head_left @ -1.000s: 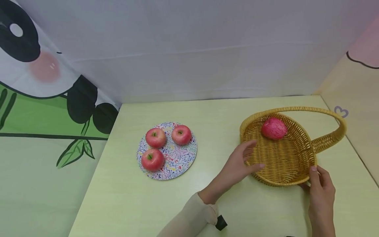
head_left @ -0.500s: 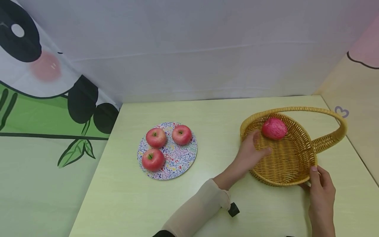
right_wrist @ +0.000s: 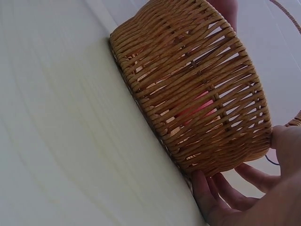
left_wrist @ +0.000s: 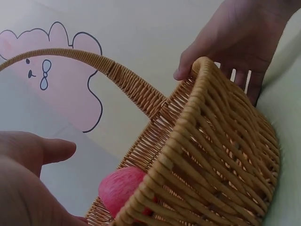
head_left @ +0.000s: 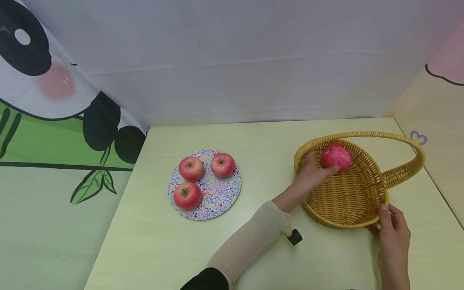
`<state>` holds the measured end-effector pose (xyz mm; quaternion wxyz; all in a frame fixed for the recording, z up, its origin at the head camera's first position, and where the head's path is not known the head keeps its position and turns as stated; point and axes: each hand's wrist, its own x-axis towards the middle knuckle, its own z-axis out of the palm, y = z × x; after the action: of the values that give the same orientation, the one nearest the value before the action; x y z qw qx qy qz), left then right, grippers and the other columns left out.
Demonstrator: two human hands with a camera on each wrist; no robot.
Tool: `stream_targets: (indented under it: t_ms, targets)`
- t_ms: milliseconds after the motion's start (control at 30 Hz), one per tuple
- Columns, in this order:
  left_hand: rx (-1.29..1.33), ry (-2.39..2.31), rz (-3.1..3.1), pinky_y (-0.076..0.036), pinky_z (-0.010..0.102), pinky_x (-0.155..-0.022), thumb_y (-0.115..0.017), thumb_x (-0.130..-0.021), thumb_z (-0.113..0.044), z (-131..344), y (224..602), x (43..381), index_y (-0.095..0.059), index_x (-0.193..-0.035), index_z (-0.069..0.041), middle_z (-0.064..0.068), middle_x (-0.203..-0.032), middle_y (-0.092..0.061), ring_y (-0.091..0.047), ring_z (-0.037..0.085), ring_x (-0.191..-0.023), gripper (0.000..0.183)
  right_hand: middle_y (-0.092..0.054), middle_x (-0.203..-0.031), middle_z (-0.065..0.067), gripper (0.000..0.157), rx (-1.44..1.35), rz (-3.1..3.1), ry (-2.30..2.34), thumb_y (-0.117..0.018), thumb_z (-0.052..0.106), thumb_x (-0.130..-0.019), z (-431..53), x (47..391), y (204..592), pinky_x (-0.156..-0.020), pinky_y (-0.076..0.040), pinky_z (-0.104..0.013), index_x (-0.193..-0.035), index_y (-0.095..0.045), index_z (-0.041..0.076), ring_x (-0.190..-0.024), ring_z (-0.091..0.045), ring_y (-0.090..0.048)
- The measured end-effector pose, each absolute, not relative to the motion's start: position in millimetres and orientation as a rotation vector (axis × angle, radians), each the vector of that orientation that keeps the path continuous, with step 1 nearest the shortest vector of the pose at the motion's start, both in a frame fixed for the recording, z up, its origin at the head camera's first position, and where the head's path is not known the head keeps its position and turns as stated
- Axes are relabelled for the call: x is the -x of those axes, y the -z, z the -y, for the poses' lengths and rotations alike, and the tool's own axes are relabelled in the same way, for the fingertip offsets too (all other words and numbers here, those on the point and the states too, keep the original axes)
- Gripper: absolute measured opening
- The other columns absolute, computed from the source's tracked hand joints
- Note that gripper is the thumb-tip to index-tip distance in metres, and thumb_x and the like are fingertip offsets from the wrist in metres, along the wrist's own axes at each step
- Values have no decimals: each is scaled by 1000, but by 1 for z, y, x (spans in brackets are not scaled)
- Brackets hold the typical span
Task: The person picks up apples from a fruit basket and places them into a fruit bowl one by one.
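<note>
A wicker basket (head_left: 340,197) with a tall arched handle holds one round, streaked pink-red fruit (head_left: 336,156) near its far wall. My left hand (head_left: 308,174) reaches over the basket's left rim, thumb stretched out by the fruit's near side. In the left wrist view, this hand (left_wrist: 28,179) has its thumb apart from the fruit (left_wrist: 123,189); its fingertips are partly hidden. My right hand (head_left: 394,237) grips the basket's near right rim, thumb on top. Seen from the right wrist, its fingers (right_wrist: 207,197) lie against the outer wall and low under the basket.
On the left, a round, colourfully patterned plate (head_left: 221,197) carries three red apples (head_left: 187,195). The pale table (head_left: 145,249) meets a grey cloth backdrop (head_left: 232,88) behind and a printed panel (head_left: 435,133) on the right.
My left hand has moved forward and right, from the basket's left rim to beside the fruit. The right hand and basket have stayed nearly still.
</note>
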<state>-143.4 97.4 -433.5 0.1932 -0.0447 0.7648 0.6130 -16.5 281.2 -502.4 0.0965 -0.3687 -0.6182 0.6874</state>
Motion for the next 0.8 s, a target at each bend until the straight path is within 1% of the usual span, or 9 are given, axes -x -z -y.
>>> stream_targets:
  t_ms: [100, 200, 400, 500, 567, 633, 733, 800]
  targets:
    - [158, -1748, -2108, -46, 44, -118, -79, -92, -36, -104, 436, 149, -39, -156, -14, 4, -159, -45, -46, 20, -146, 80, -59, -112, 13, 33, 1101, 1830, -2043, -59, 41, -105, -282, 16, 503, -68, -49, -7, -133, -61, 25, -102, 1, -56]
    - [184, -1730, -2127, -49, 42, -115, -81, -91, -36, -110, 437, 153, -41, -155, -12, 3, -154, -49, -49, 20, -142, 79, -59, -112, 12, 34, 1085, 1817, -2058, -59, 40, -105, -282, 16, 503, -68, -51, -8, -134, -60, 23, -102, 1, -56]
    - [189, -1674, -2149, -49, 42, -115, -79, -92, -39, -119, 441, 157, -37, -158, -11, 4, -155, -48, -49, 22, -142, 83, -59, -113, 10, 36, 1067, 1802, -2070, -60, 40, -104, -282, 17, 504, -66, -53, -10, -135, -61, 22, -102, 0, -57]
    - [216, -1659, -2142, -52, 40, -110, -79, -91, -41, -123, 446, 159, -46, -148, -9, 4, -143, -54, -56, 20, -130, 73, -59, -113, 11, 36, 1085, 1814, -2060, -60, 41, -104, -282, 17, 504, -67, -52, -9, -135, -61, 23, -103, 0, -56]
    - [243, -1651, -2132, -54, 40, -106, -80, -90, -42, -126, 449, 162, -50, -142, -10, 4, -135, -56, -58, 19, -122, 68, -58, -114, 11, 35, 1090, 1820, -2056, -59, 41, -105, -282, 17, 503, -67, -51, -8, -135, -60, 23, -104, 0, -55]
    - [280, -1661, -2104, -54, 41, -105, -81, -89, -43, -128, 450, 164, -52, -139, -10, 5, -134, -57, -58, 20, -120, 67, -58, -115, 12, 34, 1109, 1825, -2046, -60, 42, -104, -281, 17, 502, -68, -50, -7, -133, -61, 25, -104, 0, -55]
    - [336, -1684, -2058, -52, 42, -109, -82, -88, -43, -132, 451, 168, -51, -143, -9, 7, -139, -56, -57, 21, -124, 72, -57, -115, 12, 34, 1108, 1833, -2042, -60, 44, -104, -281, 18, 502, -68, -49, -7, -133, -61, 25, -105, 0, -54]
    - [365, -1706, -2030, -52, 40, -107, -82, -88, -41, -134, 452, 170, -51, -143, -8, 6, -136, -58, -58, 20, -119, 71, -57, -114, 12, 35, 1104, 1839, -2039, -60, 44, -104, -282, 18, 503, -68, -49, -7, -134, -61, 25, -104, 0, -54]
